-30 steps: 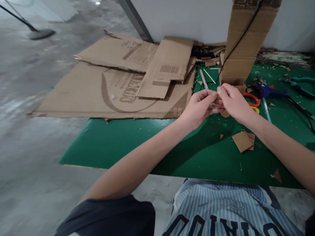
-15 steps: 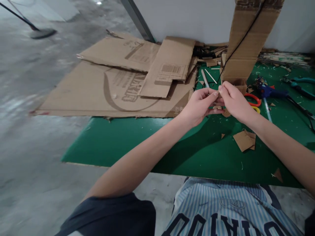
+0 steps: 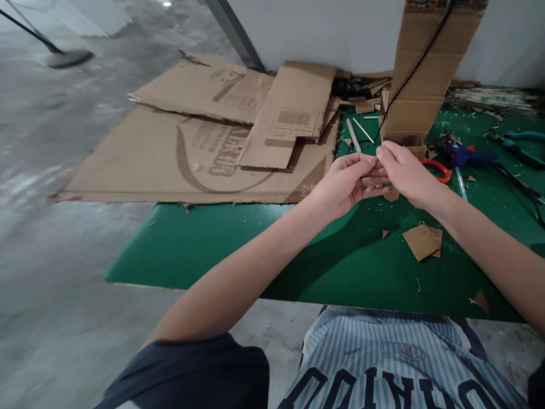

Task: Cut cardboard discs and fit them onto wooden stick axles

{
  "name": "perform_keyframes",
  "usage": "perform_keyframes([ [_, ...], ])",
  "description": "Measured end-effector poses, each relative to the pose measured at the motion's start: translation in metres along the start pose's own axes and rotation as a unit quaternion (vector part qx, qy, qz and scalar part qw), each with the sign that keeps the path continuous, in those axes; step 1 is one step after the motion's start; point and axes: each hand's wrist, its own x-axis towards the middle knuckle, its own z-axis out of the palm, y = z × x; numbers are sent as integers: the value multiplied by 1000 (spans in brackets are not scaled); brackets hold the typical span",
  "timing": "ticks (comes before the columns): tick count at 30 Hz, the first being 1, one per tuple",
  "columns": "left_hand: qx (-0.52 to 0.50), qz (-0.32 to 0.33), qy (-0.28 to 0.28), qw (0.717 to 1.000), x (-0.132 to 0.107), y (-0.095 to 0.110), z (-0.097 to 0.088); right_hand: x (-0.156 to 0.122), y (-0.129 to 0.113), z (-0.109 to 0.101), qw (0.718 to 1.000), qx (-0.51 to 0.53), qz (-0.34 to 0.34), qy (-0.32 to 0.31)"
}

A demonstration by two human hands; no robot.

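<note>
Over the green tabletop [image 3: 238, 238], my left hand [image 3: 347, 184] and my right hand [image 3: 402, 170] meet fingertip to fingertip. Between their thumbs and forefingers they pinch a small brown piece [image 3: 377, 164], seemingly cardboard, mostly covered by the fingers. The other left fingers reach out beneath it. Just below the right fingers a cardboard scrap [image 3: 392, 195] shows in part. Red-handled scissors [image 3: 440, 169] lie partly behind my right hand. Two small cardboard squares [image 3: 421, 241] overlap on the table nearer to me.
Large cardboard sheets [image 3: 149, 153] cover the left of the table. Behind my hands stands a tall cardboard column [image 3: 421, 96] with a black cord. A blue glue gun [image 3: 466, 158] and teal-handled pliers [image 3: 522, 147] lie right. A grey pen-like stick [image 3: 353, 135] lies behind my left hand.
Both hands keep their pinch in nearly the same place. The left fingers beneath look slightly more spread. The whole view has shifted a little.
</note>
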Motion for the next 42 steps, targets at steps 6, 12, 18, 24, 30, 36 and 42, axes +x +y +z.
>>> perform_keyframes([
  [6, 10, 6, -4, 1000, 2, -1, -1, 1, 2, 1, 1000, 9, 4, 0],
  [12, 8, 7, -1, 1000, 3, -2, -1, 0, -1, 3, 999, 24, 32, 6],
  [18, -8, 8, -5, 1000, 2, -4, 1, -2, -6, 3, 998, 10, 53, 23],
  [24, -14, -52, 25, 998, 8, -18, 2, -9, 12, 10, 994, -5, 100, 45],
  [30, 9, 5, -11, 1000, 9, -18, -5, -11, 25, 13, 997, 38, 33, 61],
  [36, 168, 132, -14, 977, 6, -10, -11, -12, 15, -2, 999, -1, -26, 40],
  [42, 292, 261, -2, 920, 15, -11, -22, -11, 6, -18, 992, -25, -122, 0],
])
